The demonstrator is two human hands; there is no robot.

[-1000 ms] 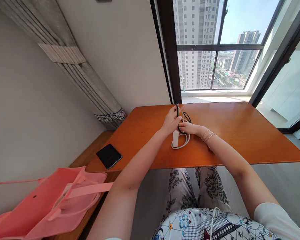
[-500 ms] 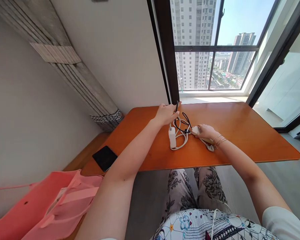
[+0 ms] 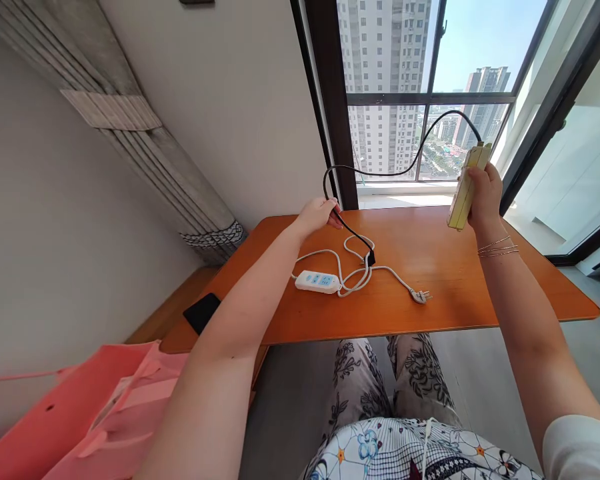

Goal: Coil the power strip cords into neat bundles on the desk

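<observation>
My right hand (image 3: 485, 193) is closed round a pale yellow power strip (image 3: 467, 187), raised above the table's far right. From its top a black cord (image 3: 395, 175) arcs left to my left hand (image 3: 321, 215), whose fingers are closed on it. Past that hand the cord runs down to its black plug (image 3: 370, 259), which lies among the loops of a white cord (image 3: 353, 283). A white power strip with blue socket faces (image 3: 318, 282) lies on the table below my left hand. The white cord's plug (image 3: 420, 296) rests to the right, prongs pointing right.
The brown table (image 3: 520, 280) spans the space before me, with a window (image 3: 425, 100) behind it. A black flat object (image 3: 201, 312) lies at its left end, partly behind my left arm. A pink bag (image 3: 105, 413) stands at lower left, near a curtain (image 3: 180, 180).
My right hand has lifted the yellow power strip up and right, stretching out the black cord. My left hand has moved slightly left. The white power strip has turned sideways and shifted left.
</observation>
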